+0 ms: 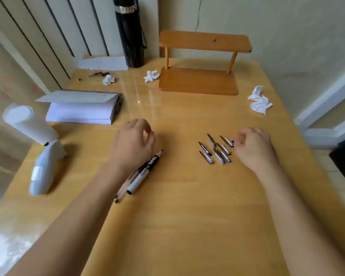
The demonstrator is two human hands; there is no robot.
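Several small metal pen tips (215, 149) lie in a loose cluster on the wooden table (187, 196), right of centre. My right hand (254, 148) sits just right of them with curled fingers, and its fingertips touch a dark tip at the cluster's right edge; whether it pinches that piece is unclear. My left hand (132, 144) hovers left of centre, fingers loosely curled and holding nothing. Under its wrist lie two or three pens (141, 175) side by side, pointing up and to the right.
A wooden two-tier stand (199, 80) sits at the back. A black cylinder (130, 36) stands behind it on the left. A stack of white paper (82, 109), a white cup (28, 124) and a white device (44, 170) occupy the left side. Crumpled tissues (259, 101) lie scattered.
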